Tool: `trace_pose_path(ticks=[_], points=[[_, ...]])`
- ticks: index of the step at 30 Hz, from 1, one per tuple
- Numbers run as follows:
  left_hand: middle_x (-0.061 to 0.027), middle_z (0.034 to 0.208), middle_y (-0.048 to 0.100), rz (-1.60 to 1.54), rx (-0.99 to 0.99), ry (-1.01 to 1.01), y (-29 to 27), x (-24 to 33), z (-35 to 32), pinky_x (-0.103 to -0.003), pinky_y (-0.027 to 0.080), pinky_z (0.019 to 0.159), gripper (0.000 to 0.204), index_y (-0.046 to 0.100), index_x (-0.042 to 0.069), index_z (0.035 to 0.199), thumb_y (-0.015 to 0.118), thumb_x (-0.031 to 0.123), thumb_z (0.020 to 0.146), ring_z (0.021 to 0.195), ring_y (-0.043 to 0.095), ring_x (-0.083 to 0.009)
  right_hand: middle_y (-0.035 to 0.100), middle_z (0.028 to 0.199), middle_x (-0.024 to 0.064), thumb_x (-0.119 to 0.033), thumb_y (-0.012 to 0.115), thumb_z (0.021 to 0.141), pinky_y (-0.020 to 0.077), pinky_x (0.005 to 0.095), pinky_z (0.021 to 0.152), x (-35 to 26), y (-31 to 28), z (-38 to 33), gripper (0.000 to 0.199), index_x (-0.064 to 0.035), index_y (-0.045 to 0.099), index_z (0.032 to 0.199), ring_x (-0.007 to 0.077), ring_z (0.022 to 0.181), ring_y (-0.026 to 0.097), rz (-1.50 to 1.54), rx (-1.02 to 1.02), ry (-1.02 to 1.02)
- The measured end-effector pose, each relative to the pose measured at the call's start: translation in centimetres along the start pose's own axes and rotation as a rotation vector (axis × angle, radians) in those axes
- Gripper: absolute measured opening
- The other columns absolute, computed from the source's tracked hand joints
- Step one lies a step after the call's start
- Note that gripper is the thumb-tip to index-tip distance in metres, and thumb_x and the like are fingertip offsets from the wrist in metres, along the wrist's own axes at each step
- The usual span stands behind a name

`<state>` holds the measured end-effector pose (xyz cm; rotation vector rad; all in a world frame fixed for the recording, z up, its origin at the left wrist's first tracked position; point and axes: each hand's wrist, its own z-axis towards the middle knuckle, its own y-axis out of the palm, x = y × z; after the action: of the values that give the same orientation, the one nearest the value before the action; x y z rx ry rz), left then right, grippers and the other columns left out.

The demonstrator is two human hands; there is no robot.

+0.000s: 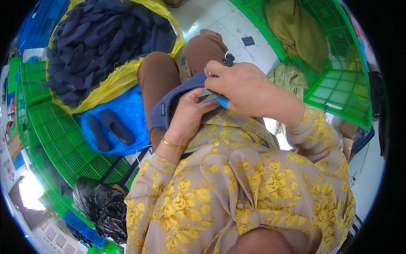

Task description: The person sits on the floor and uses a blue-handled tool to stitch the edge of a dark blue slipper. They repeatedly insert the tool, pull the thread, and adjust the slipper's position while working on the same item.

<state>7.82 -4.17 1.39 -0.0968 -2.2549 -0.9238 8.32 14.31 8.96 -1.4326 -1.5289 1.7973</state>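
A navy fabric slipper (163,111) with a small sewn label lies across my lap, its opening facing up. My left hand (189,113), a gold bangle at its wrist, closes its fingers and thumb on the slipper's edge. My right hand (247,89) is wrapped around small thread snips (208,95). Their silver blades point left, close to my left fingertips, and a blue part of the handle shows below the right hand. A small dark piece (229,59) with a pale loop sticks up beside my right knuckles; its kind is unclear.
A yellow sack (120,80) heaped with navy slippers stands at the far left. Two dark slippers (116,126) lie on blue plastic sheeting (137,108). Green crates (61,139) stand left and right; the right crate holds olive cloth (296,31). A black bag (101,207) is at lower left.
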Motion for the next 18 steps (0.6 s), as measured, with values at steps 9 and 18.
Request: trace_pose_path(ticks=[9, 18], points=[[-0.0041, 0.103, 0.066, -0.023, -0.033, 0.032, -0.1, -0.1, 0.0, -0.027, 0.049, 0.089, 0.021, 0.063, 0.001, 0.106, 0.064, -0.005, 0.086, 0.094, 0.062, -0.0117, 0.056, 0.092, 0.0109, -0.006, 0.067, 0.072, 0.0516, 0.0427, 0.067, 0.7, 0.4, 0.4, 0.017, -0.0039, 0.062, 0.088, 0.031, 0.078, 0.065, 0.002, 0.012, -0.001], [-0.0043, 0.103, 0.067, -0.061, -0.005, -0.02, -0.3, -0.3, 0.1, -0.026, 0.05, 0.086, 0.024, 0.063, 0.0, 0.11, 0.064, -0.004, 0.086, 0.092, 0.063, -0.0112, 0.056, 0.092, 0.0103, -0.005, 0.067, 0.07, 0.0509, 0.043, 0.066, 0.5, -0.3, 0.1, 0.011, -0.0029, 0.063, 0.081, 0.0302, 0.076, 0.064, -0.024, -0.021, 0.027]])
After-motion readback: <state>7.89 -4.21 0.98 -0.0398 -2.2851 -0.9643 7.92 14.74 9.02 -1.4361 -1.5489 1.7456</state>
